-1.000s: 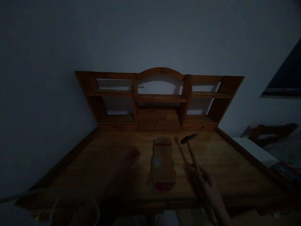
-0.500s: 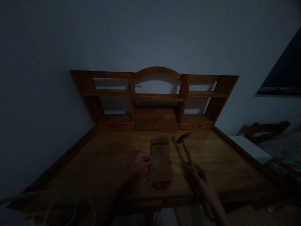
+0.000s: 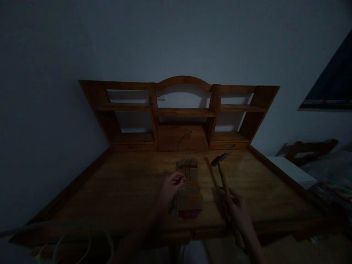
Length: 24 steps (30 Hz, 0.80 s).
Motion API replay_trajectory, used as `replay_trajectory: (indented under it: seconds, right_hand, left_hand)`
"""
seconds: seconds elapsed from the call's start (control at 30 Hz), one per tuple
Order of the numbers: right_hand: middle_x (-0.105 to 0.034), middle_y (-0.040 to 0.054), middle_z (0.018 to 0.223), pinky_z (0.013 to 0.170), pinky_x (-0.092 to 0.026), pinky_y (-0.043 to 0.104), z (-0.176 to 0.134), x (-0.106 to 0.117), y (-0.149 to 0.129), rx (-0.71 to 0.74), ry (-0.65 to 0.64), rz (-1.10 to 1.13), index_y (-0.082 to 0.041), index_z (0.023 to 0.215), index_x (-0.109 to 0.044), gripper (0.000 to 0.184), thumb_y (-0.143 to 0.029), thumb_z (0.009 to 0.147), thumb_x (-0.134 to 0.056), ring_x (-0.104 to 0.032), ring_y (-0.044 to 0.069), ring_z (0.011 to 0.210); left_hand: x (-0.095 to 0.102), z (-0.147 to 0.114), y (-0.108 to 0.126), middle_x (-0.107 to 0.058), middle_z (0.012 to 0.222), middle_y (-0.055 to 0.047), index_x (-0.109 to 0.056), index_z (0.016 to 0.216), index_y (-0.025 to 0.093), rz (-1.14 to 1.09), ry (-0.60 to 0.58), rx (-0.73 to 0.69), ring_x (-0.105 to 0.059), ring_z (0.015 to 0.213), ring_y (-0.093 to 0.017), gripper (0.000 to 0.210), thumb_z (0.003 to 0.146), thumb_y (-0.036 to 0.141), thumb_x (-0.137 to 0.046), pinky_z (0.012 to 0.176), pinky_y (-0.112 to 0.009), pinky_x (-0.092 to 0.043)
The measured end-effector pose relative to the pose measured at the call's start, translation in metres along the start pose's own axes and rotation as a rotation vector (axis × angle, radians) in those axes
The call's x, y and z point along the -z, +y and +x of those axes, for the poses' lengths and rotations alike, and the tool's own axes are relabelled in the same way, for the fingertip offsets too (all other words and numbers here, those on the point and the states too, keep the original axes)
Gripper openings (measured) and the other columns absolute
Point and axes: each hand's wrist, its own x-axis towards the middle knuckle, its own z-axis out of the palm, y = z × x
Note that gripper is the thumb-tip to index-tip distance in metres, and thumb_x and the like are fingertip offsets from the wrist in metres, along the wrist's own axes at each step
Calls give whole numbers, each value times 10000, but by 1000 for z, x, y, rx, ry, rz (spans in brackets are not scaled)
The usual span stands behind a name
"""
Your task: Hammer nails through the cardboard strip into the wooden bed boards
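Observation:
A patterned piece with red bands and orange dotted patches, perhaps cardboard point(image 3: 189, 198), lies on the wooden desk point(image 3: 132, 183). Over its left side my left hand point(image 3: 172, 185) is pinched, with a tiny pale thing at the fingertips that is too small and dark to name. To the right, my right hand point(image 3: 238, 209) wraps round the wooden handle of a hammer point(image 3: 223, 176). The hammer's dark metal head points up and away from me, raised above the desk, and its shadow falls to the left.
A wooden shelf unit point(image 3: 184, 113) stands along the desk's back edge against the wall. Pale cables point(image 3: 88, 244) loop at the lower left. A white surface point(image 3: 291, 170) and a wooden chair back point(image 3: 313, 148) are beyond the desk's right edge. The room is dim.
My left hand has moved right and slightly away from me, from the patterned piece's left edge to over it. The hammer in my right hand has shifted slightly right.

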Motion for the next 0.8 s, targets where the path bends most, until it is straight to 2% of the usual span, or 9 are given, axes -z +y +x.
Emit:
replay_trajectory:
  seconds: [0.13,0.3,0.57,0.8]
  right_hand:
    - [-614,20,597,388,-340,185,1,0,0,-1,21,7,-112,1101,-644,569,-576,773,-605,-523,134,481]
    - [-604,10,593,382,-339,184,0,-1,-2,-22,-28,35,-116,1120,-632,564,-567,783,-598,-509,124,461]
    - [-508,-51,514,346,-305,180,-3,-1,-6,-32,-31,42,-148,1132,-616,537,-571,806,-566,-415,88,371]
    - [-505,-31,547,363,-288,172,-1,-2,0,-17,-15,51,-123,1059,-646,519,-564,793,-584,-426,95,431]
  left_hand:
    - [-21,0,0,-717,802,-33,-669,807,155,-65,26,11,-680,757,-155,115,772,255,-626,726,-251,-544]
    - [-37,0,-1,-731,822,-41,-694,814,166,40,69,7,-689,764,-168,114,782,241,-614,713,-260,-553]
    - [-32,-3,-3,-738,881,-19,-723,902,206,252,73,-59,-687,760,-166,159,814,219,-592,678,-252,-533]
    - [-30,-4,11,-716,888,-32,-726,892,197,375,30,-133,-659,760,-156,174,836,192,-561,683,-237,-489]
